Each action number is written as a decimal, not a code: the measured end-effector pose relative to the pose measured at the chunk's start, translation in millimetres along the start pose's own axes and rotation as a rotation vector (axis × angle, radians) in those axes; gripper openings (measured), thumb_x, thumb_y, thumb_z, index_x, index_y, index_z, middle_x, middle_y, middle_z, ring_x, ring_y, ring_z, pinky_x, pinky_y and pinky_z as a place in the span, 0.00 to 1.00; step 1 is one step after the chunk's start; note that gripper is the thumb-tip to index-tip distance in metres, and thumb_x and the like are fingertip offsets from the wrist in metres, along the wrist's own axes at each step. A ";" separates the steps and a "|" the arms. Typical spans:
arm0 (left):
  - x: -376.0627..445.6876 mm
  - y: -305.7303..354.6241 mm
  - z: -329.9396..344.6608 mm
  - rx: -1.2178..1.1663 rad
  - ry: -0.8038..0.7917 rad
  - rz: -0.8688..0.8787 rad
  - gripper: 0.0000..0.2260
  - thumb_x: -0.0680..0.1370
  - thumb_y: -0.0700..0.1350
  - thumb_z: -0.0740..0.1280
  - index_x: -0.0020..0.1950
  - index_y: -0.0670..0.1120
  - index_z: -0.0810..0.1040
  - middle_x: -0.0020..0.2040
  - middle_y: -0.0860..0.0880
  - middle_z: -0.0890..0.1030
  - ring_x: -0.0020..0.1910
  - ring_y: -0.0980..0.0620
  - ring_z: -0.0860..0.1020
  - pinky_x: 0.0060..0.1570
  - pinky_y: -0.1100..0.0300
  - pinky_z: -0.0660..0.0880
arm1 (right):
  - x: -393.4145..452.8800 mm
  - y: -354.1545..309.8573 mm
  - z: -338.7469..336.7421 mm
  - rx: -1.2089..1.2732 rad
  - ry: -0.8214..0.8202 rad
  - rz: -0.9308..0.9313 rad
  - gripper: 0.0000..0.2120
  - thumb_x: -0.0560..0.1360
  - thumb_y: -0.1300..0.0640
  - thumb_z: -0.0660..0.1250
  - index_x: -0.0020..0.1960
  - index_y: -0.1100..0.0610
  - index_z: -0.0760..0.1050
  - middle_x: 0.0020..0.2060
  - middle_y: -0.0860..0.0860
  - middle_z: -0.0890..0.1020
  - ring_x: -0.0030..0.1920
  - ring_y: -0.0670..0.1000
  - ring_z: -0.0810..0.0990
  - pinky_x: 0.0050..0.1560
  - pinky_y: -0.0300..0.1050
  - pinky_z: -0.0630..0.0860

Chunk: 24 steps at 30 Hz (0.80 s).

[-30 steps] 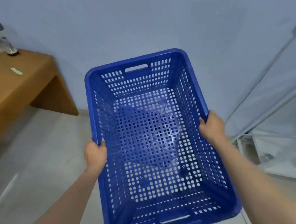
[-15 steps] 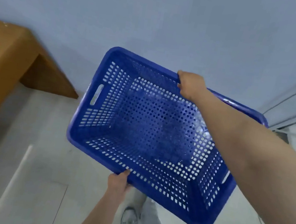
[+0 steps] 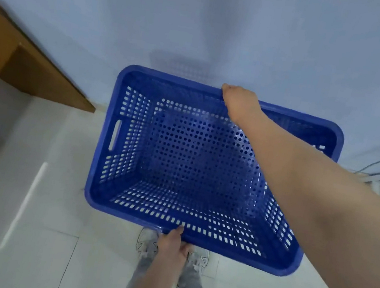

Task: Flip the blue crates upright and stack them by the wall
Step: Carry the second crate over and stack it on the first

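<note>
2 hands grip the upright blue crate (image 3: 195,169): right hand (image 3: 239,102) far rim, left hand (image 3: 171,244) near rim.

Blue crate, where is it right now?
In the head view the blue crate is mid-frame, open side up, held close to the wall above the person's shoes, the right hand gripping its far rim and the left hand its near rim.
</note>
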State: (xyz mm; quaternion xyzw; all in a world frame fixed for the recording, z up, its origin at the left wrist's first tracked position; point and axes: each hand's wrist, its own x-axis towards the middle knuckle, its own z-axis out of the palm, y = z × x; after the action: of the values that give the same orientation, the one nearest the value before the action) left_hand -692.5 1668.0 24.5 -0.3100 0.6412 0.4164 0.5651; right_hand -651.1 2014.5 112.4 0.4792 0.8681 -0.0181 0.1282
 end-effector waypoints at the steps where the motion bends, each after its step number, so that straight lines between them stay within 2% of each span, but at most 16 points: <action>1: 8.6 2.7 3.9 -0.012 0.006 0.000 0.14 0.79 0.31 0.65 0.64 0.37 0.73 0.58 0.36 0.82 0.54 0.37 0.82 0.47 0.42 0.82 | 6.1 -2.4 3.7 -0.006 -0.015 0.006 0.25 0.68 0.75 0.68 0.62 0.63 0.68 0.50 0.58 0.79 0.49 0.58 0.79 0.39 0.49 0.69; 4: 22.0 6.9 14.7 -0.020 -0.035 -0.013 0.11 0.79 0.31 0.64 0.61 0.37 0.75 0.57 0.37 0.82 0.52 0.38 0.83 0.41 0.45 0.84 | 23.4 -3.9 17.2 -0.025 -0.002 0.047 0.25 0.67 0.77 0.67 0.62 0.65 0.68 0.52 0.60 0.79 0.51 0.60 0.79 0.41 0.49 0.69; 6: 26.7 4.3 25.8 -0.022 -0.068 -0.031 0.08 0.79 0.31 0.64 0.58 0.37 0.75 0.53 0.38 0.82 0.51 0.39 0.83 0.48 0.41 0.83 | 32.7 2.5 28.3 -0.012 0.012 0.085 0.24 0.67 0.77 0.67 0.61 0.66 0.69 0.52 0.61 0.79 0.51 0.61 0.79 0.44 0.50 0.69; 9: 37.6 -2.3 45.6 -0.068 -0.048 -0.033 0.08 0.79 0.30 0.64 0.54 0.41 0.75 0.53 0.39 0.81 0.53 0.37 0.81 0.55 0.34 0.78 | 49.5 4.9 45.4 0.022 0.011 0.116 0.28 0.68 0.75 0.67 0.67 0.67 0.66 0.59 0.63 0.76 0.59 0.63 0.75 0.59 0.53 0.70; 11: 41.8 -1.1 59.5 -0.092 -0.040 0.002 0.08 0.79 0.30 0.64 0.55 0.41 0.75 0.56 0.38 0.81 0.52 0.38 0.81 0.54 0.35 0.78 | 59.7 1.5 54.6 0.050 0.001 0.126 0.32 0.72 0.70 0.67 0.73 0.67 0.59 0.68 0.64 0.69 0.68 0.63 0.69 0.71 0.55 0.63; 13: 41.6 9.1 75.9 -0.074 -0.031 0.046 0.10 0.79 0.30 0.64 0.59 0.38 0.75 0.57 0.38 0.80 0.50 0.39 0.81 0.52 0.38 0.80 | 62.2 -2.1 64.2 0.113 -0.037 0.148 0.36 0.74 0.66 0.66 0.78 0.66 0.52 0.75 0.63 0.61 0.74 0.62 0.61 0.76 0.57 0.55; 16: 37.7 22.7 98.0 -0.029 0.008 0.087 0.13 0.78 0.30 0.64 0.62 0.38 0.73 0.57 0.40 0.79 0.44 0.42 0.80 0.50 0.41 0.81 | 44.4 -3.4 78.2 0.201 -0.096 0.190 0.38 0.75 0.65 0.65 0.79 0.62 0.49 0.77 0.60 0.58 0.75 0.61 0.61 0.77 0.58 0.54; 19: 30.8 27.1 102.4 0.032 0.025 0.072 0.13 0.78 0.31 0.64 0.62 0.39 0.72 0.57 0.39 0.78 0.45 0.42 0.80 0.51 0.43 0.82 | 8.1 10.8 87.4 0.257 -0.139 0.274 0.36 0.75 0.65 0.65 0.78 0.62 0.51 0.76 0.60 0.61 0.73 0.62 0.65 0.75 0.57 0.60; 21: 25.5 31.8 97.2 0.095 -0.026 0.024 0.10 0.80 0.34 0.65 0.61 0.38 0.72 0.53 0.39 0.79 0.45 0.40 0.80 0.47 0.43 0.82 | -20.6 25.9 90.2 0.273 -0.169 0.338 0.35 0.75 0.64 0.65 0.78 0.62 0.54 0.74 0.60 0.63 0.70 0.62 0.67 0.72 0.57 0.64; 23: 16.3 44.3 88.1 0.328 -0.068 -0.033 0.09 0.83 0.42 0.64 0.58 0.36 0.73 0.45 0.38 0.81 0.39 0.39 0.81 0.40 0.44 0.82 | -48.3 41.0 94.6 0.291 -0.152 0.390 0.32 0.75 0.63 0.65 0.76 0.62 0.57 0.71 0.59 0.67 0.67 0.62 0.70 0.69 0.57 0.67; 24: 13.2 52.0 82.4 0.529 -0.089 -0.048 0.13 0.83 0.47 0.62 0.55 0.35 0.74 0.42 0.38 0.83 0.37 0.40 0.82 0.38 0.46 0.82 | -61.6 49.1 97.8 0.307 -0.127 0.428 0.30 0.76 0.62 0.65 0.75 0.62 0.59 0.69 0.60 0.70 0.65 0.62 0.72 0.67 0.57 0.69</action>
State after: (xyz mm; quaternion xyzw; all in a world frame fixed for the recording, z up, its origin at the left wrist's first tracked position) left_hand -701.4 1765.9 19.8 -0.1482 0.6946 0.2342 0.6639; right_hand -558.7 1974.9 37.1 0.6634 0.7245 -0.1521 0.1091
